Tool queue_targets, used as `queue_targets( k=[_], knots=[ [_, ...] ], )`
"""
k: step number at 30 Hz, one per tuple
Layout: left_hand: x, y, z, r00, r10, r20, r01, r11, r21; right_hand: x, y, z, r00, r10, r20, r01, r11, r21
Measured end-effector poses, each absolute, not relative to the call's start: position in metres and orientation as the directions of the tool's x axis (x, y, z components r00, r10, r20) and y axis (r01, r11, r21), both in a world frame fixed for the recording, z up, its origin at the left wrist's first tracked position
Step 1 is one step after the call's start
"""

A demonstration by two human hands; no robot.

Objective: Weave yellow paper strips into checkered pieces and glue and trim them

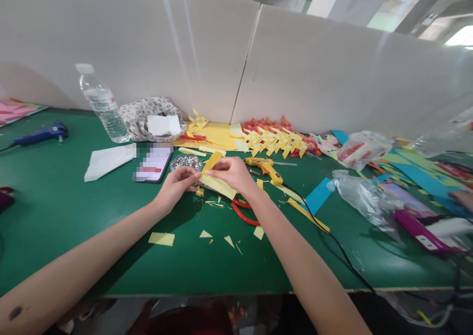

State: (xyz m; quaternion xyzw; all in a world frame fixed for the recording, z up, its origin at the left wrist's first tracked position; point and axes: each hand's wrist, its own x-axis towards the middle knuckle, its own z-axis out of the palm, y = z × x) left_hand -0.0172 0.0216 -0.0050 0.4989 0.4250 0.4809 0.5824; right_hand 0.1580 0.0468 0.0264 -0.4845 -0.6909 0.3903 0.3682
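Observation:
Both hands meet over the middle of the green table [121,256], pinching yellow paper strips [220,184] that cross each other, one darker and one paler. My left hand [179,184] is closed on the left end of the strips. From the right, my right hand [232,172] grips them near the crossing, its fingertips partly hidden. Behind the hands lies a clear bag of small shiny pieces [186,162]. Red-handled scissors [246,220] rest under my right wrist, their blades hidden. Small yellow paper scraps [229,240] and a pale yellow rectangle [161,239] lie nearer the front edge.
A yellow glue gun [271,170] with a black cord lies to the right. Folded yellow paper fish [275,140] line the back. At left are a phone [153,162], a water bottle [105,108] and a blue glue gun [40,134]. Plastic bags [364,199] and a co-worker's hand [461,197] are at right.

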Motion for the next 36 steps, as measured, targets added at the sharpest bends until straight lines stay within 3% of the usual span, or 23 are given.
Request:
queue_targets(
  k=[14, 23, 36],
  knots=[
    [-0.0185, 0.0239, -0.0087, 0.209, 0.974, -0.090, -0.165, 0.125, 0.978, 0.1595, 0.0482, 0.0242, -0.296, 0.948, 0.114, 0.391, 0.229, -0.892],
    [-0.0195, 0.0254, -0.0086, 0.220, 0.970, -0.105, -0.193, 0.149, 0.970, 0.1581, 0.0470, 0.0265, -0.226, 0.968, 0.106, 0.363, 0.185, -0.913],
    [-0.0193, 0.0257, -0.0091, 0.197, 0.974, -0.108, -0.197, 0.147, 0.969, 0.1571, 0.0473, 0.0250, -0.303, 0.945, 0.124, 0.349, 0.231, -0.908]
  ],
)
